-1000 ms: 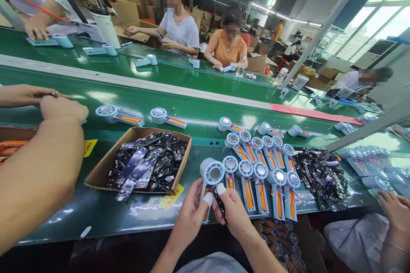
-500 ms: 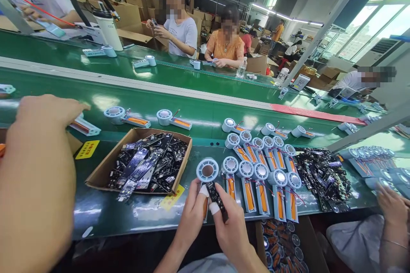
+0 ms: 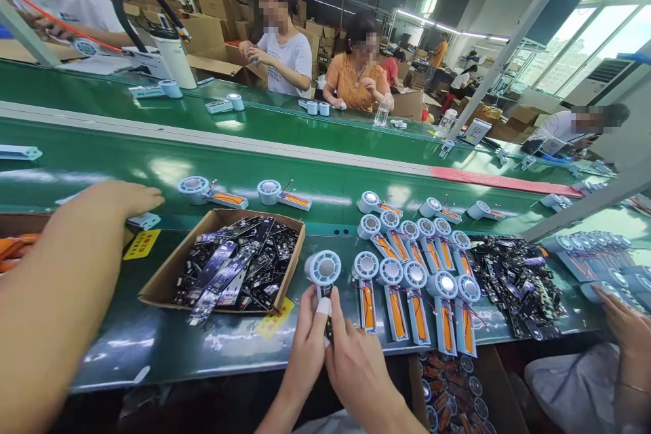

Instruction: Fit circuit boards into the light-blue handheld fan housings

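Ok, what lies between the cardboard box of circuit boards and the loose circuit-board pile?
In the head view: a yellow label by the box, the round-headed pale blue housing in the left hand, then grouped pale blue housings with orange strips.

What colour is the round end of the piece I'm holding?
The round end is pale blue, silvery in the middle; best seen in the head view.

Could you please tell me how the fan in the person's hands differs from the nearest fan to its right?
The held fan is between the left hand and right hand; the bench fan lies untouched. A black circuit board shows at the held fan's handle; the bench fan's handle shows an orange strip instead. Both have light-blue round heads with slotted rims and silvery centres.
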A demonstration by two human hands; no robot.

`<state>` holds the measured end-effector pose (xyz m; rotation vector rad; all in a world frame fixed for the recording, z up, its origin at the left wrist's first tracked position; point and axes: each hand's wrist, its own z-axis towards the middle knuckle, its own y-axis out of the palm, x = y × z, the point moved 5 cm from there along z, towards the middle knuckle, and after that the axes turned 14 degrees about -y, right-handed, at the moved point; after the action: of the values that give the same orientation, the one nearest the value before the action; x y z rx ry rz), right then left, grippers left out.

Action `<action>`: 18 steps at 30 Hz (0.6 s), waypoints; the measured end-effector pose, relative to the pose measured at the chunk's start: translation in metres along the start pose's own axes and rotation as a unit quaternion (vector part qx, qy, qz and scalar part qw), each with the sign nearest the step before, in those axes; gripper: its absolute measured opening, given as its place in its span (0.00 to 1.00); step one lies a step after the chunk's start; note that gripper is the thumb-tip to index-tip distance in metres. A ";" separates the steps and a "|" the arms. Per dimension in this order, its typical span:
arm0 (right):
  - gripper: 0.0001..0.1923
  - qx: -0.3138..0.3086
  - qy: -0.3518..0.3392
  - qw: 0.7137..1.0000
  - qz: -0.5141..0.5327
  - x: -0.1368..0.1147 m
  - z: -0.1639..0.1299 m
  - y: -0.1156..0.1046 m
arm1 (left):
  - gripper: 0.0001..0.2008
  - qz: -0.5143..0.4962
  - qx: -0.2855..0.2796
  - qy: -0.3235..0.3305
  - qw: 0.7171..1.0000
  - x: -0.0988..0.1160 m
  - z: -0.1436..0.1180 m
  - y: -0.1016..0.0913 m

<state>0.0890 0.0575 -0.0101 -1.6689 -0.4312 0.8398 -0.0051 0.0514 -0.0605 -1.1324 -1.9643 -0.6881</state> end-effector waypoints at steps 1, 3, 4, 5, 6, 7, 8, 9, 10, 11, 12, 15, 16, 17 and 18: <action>0.43 0.014 -0.017 1.000 0.007 -0.001 0.001 0.001 | 0.25 0.012 0.006 -0.008 1.000 -0.001 0.002 -0.001; 0.45 0.042 -0.044 0.998 0.025 -0.002 0.003 0.006 | 0.24 0.062 0.013 -0.001 0.998 0.000 0.004 -0.002; 0.46 0.050 -0.046 0.997 0.033 -0.002 0.004 0.010 | 0.24 0.106 0.014 0.014 0.994 0.002 0.005 -0.002; 0.46 0.051 -0.038 0.997 0.037 0.000 0.004 0.015 | 0.24 0.155 0.014 0.031 0.987 0.005 0.006 -0.001; 0.45 0.048 -0.021 0.998 0.036 0.002 0.005 0.021 | 0.24 0.203 0.011 0.046 0.978 0.009 0.007 -0.001; 0.44 0.043 -0.001 0.999 0.031 0.005 0.006 0.025 | 0.23 0.245 0.008 0.058 0.968 0.015 0.007 -0.002; 0.43 0.036 0.018 0.999 0.022 0.007 0.007 0.029 | 0.21 0.279 0.003 0.068 0.958 0.021 0.006 -0.003; 0.42 0.030 0.036 0.999 0.009 0.009 0.009 0.031 | 0.18 0.303 0.000 0.075 0.950 0.029 0.005 -0.006; 0.40 0.024 0.051 0.998 -0.006 0.011 0.010 0.033 | 0.15 0.320 -0.005 0.081 0.944 0.039 0.003 -0.010; 0.39 0.019 0.061 0.998 -0.024 0.012 0.012 0.033 | 0.14 0.340 0.003 0.093 0.936 0.051 0.000 -0.015; 0.38 0.014 0.067 0.997 -0.042 0.012 0.014 0.033 | 0.14 0.362 0.025 0.111 0.925 0.066 -0.003 -0.022; 0.37 0.004 0.074 0.993 -0.087 0.012 0.019 0.033 | 0.19 0.452 0.225 0.202 0.839 0.119 -0.016 -0.052; 0.37 0.009 0.073 0.993 -0.092 0.013 0.020 0.034 | 0.21 0.487 0.292 0.206 0.797 0.133 -0.019 -0.062; 0.37 0.017 0.070 0.993 -0.091 0.013 0.020 0.035 | 0.21 0.518 0.337 0.200 0.760 0.144 -0.018 -0.070; 0.37 0.028 0.063 0.994 -0.088 0.014 0.020 0.037 | 0.20 0.542 0.356 0.188 0.738 0.151 -0.015 -0.076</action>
<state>0.0785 0.0703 -0.0511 -1.5960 -0.4546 0.6088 -0.1164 0.0771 0.0652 -1.2326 -0.7751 0.4319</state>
